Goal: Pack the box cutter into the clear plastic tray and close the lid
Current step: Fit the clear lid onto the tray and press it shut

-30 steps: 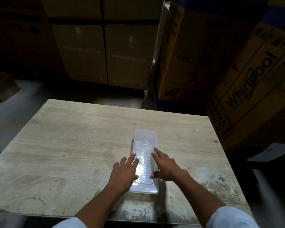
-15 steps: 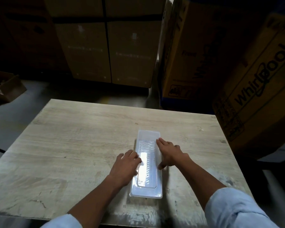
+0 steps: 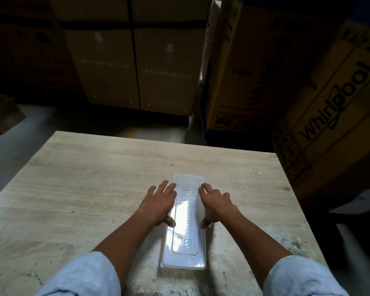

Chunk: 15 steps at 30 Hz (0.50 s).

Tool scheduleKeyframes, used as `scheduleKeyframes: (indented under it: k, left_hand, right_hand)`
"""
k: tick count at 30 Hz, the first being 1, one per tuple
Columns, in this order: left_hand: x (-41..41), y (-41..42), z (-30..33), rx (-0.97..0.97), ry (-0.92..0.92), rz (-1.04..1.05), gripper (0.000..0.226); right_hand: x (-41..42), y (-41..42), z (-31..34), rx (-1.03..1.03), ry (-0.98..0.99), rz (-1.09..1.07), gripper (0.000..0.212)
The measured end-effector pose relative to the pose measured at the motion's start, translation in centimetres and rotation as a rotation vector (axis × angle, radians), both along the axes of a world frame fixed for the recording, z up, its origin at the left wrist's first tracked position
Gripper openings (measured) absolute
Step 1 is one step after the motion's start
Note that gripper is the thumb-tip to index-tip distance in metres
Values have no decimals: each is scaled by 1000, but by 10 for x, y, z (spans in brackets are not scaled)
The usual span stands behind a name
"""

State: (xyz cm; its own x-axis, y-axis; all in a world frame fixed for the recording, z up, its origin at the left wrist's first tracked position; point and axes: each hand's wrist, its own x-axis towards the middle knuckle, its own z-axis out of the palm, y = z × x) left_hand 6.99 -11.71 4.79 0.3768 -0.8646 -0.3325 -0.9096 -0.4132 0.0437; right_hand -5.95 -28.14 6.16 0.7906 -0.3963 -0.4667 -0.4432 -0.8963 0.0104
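Observation:
A long clear plastic tray (image 3: pixel 185 246) lies lengthwise on the wooden table (image 3: pixel 83 189), its lid down flat on top. Glare on the lid hides what is inside; I cannot make out the box cutter. My left hand (image 3: pixel 159 205) rests flat along the tray's left edge, fingers spread, thumb on the lid. On the right edge lies my right hand (image 3: pixel 215 202), its fingers reaching toward the far end and its thumb at the tray's side. Neither hand grips the tray.
Tall cardboard boxes (image 3: pixel 137 67) stand on the floor behind the table. Large printed appliance boxes (image 3: pixel 320 116) crowd the right side, close to the table's right edge. A small open carton (image 3: pixel 2 112) sits on the floor at far left.
Both hands have slid along the lid from its near part toward the far end. The tray itself has stayed in place.

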Motion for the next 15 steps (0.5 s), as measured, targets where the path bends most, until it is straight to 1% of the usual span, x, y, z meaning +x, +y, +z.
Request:
scheduleKeyframes:
  k: [5, 10, 15]
  left_hand:
    - [12, -11, 1, 46, 68, 2, 118]
    - [19, -19, 0, 72, 95, -5, 128]
    - [22, -22, -2, 66, 122, -1, 131]
  right_hand:
    - [5, -5, 0, 31, 4, 1, 131]
    - [10, -14, -4, 94, 43, -3, 145]
    - [9, -18, -3, 119, 10, -21, 150]
